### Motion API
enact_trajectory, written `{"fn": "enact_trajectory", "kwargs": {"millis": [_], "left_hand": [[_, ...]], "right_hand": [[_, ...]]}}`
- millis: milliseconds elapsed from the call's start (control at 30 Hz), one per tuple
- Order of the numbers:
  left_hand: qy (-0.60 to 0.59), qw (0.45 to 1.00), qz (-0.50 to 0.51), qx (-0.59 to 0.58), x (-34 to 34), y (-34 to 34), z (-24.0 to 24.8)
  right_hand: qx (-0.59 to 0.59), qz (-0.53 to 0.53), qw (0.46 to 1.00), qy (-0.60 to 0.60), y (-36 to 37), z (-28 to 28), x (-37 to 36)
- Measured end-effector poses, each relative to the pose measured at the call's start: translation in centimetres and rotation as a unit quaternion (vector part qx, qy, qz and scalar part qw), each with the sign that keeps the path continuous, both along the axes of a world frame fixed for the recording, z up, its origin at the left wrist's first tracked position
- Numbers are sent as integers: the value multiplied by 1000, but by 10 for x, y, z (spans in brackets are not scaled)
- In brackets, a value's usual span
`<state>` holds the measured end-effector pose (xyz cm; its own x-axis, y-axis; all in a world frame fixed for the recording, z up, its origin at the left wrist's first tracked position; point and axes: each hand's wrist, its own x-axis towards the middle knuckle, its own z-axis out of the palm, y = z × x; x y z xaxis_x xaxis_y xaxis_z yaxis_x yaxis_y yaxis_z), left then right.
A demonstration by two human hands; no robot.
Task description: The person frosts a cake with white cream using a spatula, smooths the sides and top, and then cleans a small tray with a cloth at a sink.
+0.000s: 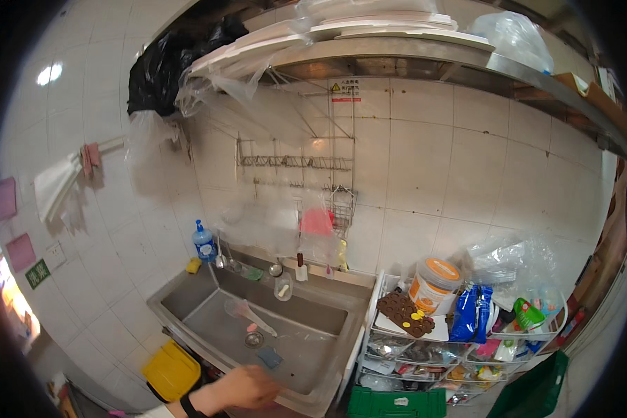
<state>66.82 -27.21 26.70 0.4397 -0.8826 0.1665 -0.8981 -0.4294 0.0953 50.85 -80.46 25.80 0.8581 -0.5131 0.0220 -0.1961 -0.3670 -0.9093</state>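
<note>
Reaching over the sink [188, 296] rim toward the blue sponge [269, 357], we hold our one visible hand [247, 387] loosely curled, grasping nothing.

Steel sink [188, 296], rectangular basin; small blue-grey pad [269, 357] flat on bottom near front rim

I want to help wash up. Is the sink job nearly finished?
Looks done: the sink is drained, with nothing piled in it. In hand: one hand, blurred, reaches over its front rim, holding nothing I can see. Left: a plastic bag, a pink bit and a grey sponge lie inside.
</note>
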Motion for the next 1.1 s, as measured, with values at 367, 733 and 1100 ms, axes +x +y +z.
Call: {"fn": "enact_trajectory", "kwargs": {"millis": [367,733,1100], "left_hand": [[-290,948,108,-79,92,2,190],[-485,819,150,-267,250,56,490],[-362,877,18,-316,362,16,476]], "right_hand": [[-168,126,974,85,-23,170,-15],[-669,79,618,-405,229,457,215],[-698,27,691,-184,344,560,422]]}}
